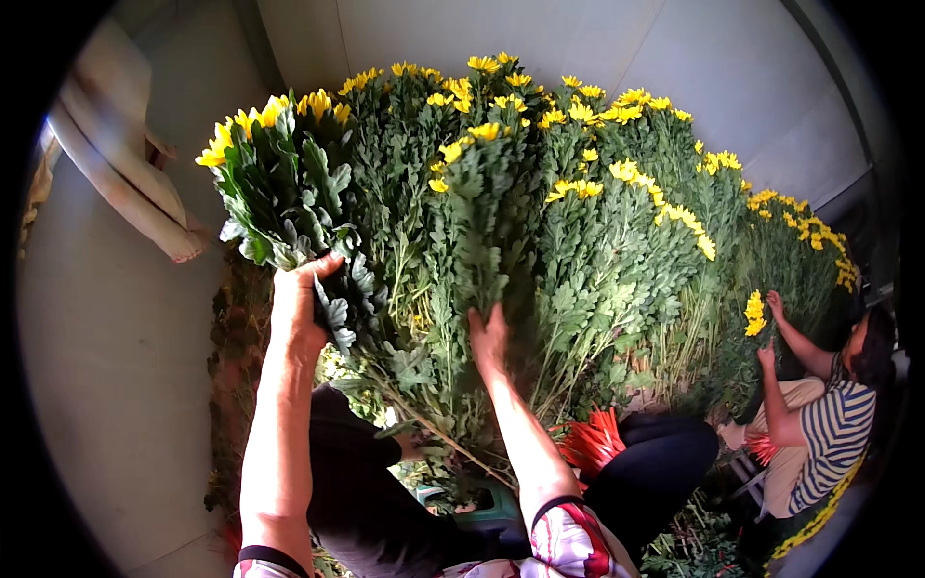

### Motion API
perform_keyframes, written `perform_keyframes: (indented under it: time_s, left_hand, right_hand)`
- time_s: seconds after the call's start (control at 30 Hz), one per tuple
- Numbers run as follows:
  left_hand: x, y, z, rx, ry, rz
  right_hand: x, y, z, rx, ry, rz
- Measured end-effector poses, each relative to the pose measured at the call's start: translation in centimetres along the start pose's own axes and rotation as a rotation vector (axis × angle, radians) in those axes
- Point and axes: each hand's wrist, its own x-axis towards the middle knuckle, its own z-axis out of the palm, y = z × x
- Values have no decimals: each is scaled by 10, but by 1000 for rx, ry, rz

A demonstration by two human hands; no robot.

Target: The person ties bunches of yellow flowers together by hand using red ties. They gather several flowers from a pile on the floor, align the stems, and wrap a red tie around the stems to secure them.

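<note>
My left hand (306, 297) is closed around the stems of a bunch of yellow chrysanthemums (289, 188), held upright with its blooms at the top left. My right hand (488, 342) grips a few leafy chrysanthemum stems (479, 217) in front of the stack, their yellow flowers pointing up. Motion blurs these stems somewhat, and their exact number cannot be made out. Behind both hands stands a large heap of cut chrysanthemums (597, 270), with green stalks below and yellow heads along the top. Long bare stalk ends hang below my left hand.
Red ties (594, 443) lie in a bundle beside my right knee. A green plastic stool (496, 506) shows between my legs. To the right a seated person in a striped shirt (833, 438) handles yellow flowers. Pale cloth (125, 144) hangs at the upper left against a grey wall (106, 385).
</note>
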Motion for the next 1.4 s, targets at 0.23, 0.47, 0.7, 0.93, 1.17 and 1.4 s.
perform_keyframes:
  time_s: [0.23,0.47,0.7,0.93,1.17,1.4]
  left_hand:
    - [-2,-5,4,9,-53,-56]
    - [-6,-20,22,59,-126,-228]
    - [-5,-33,41,64,-239,-321]
    - [-8,-43,52,-47,-382,-338]
    - [-19,-47,48,23,-391,-310]
    - [-33,-17,4,-52,-257,-99]
  right_hand:
    - [14,21,-76,-282,203,30]
    - [16,12,-106,612,380,302]
    - [-12,-10,-102,926,356,316]
    - [-55,-36,-71,473,-3,-125]
    - [-74,-39,-38,634,-176,-117]
    - [-86,-48,2,603,-688,-401]
